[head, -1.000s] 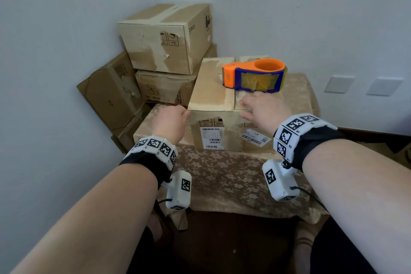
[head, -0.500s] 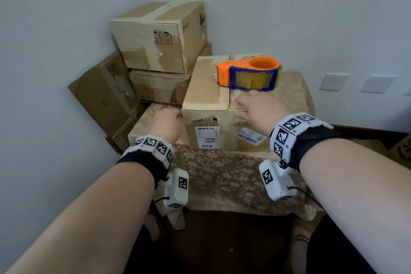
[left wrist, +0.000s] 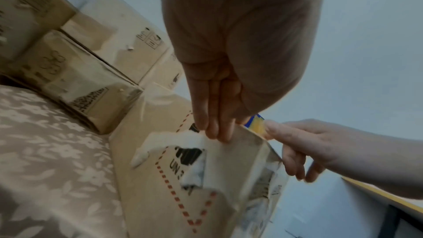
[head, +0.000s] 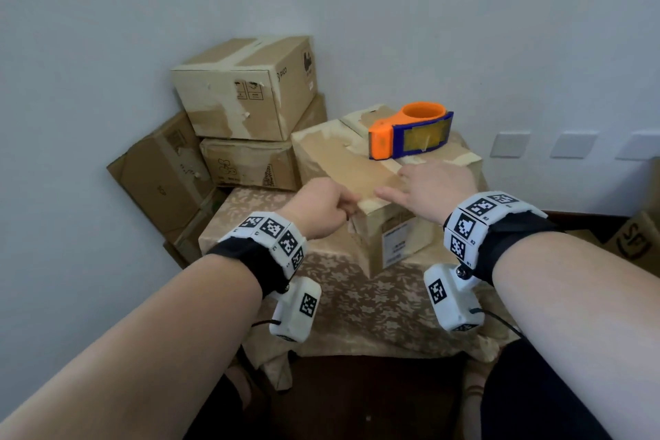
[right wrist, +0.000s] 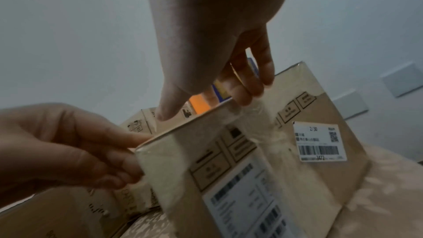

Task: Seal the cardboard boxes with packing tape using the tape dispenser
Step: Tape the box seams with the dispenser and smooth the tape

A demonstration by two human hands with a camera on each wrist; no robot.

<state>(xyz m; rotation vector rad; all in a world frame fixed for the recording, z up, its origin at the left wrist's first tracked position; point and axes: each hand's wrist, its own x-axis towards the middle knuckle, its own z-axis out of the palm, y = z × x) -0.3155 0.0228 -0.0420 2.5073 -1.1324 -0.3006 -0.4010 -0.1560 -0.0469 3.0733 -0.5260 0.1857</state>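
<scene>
- Your left hand (head: 318,211) grips the near corner of the cardboard box (head: 343,161), fingers curled against its side.
- Your right hand (head: 434,186) lies flat on the box top, fingers spread and straight.
- The tape dispenser (head: 410,132) rests on the box top, just beyond your right fingertips, not held.
- The box sits skewed on the cloth-covered table (head: 357,304).

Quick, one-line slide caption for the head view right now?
Both hands, left and right, on the front box on the table, orange tape dispenser resting on its top.
</scene>
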